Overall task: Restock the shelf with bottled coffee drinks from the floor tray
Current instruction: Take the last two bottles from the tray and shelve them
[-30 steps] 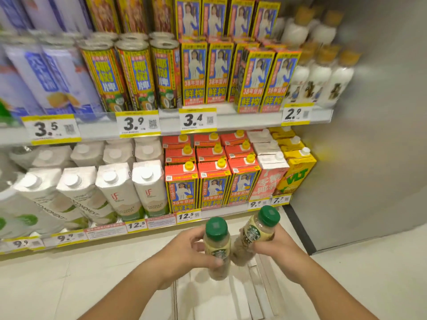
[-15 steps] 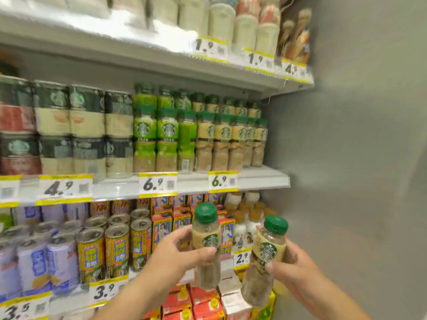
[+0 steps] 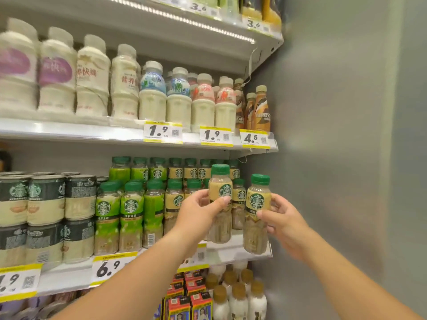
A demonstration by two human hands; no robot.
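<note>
My left hand (image 3: 198,211) grips a beige-labelled coffee bottle with a green cap (image 3: 220,188), upright, at the front of the coffee shelf (image 3: 233,250). My right hand (image 3: 283,222) holds a second such bottle (image 3: 257,199) upright over the shelf's right front corner. Behind them stand rows of the same beige coffee bottles (image 3: 175,199) and green-labelled ones (image 3: 131,209). The floor tray is out of view.
Stacked dark-topped coffee cans (image 3: 46,204) fill the shelf's left part. Above is a shelf of white milk drink bottles (image 3: 152,98) with brown bottles (image 3: 261,112) at its right end. A grey wall panel (image 3: 335,158) borders the shelves on the right. Cartons and bottles sit below.
The view has risen from the lower shelves to the coffee shelf. Both hands have lifted their bottles up and forward to that shelf's right front.
</note>
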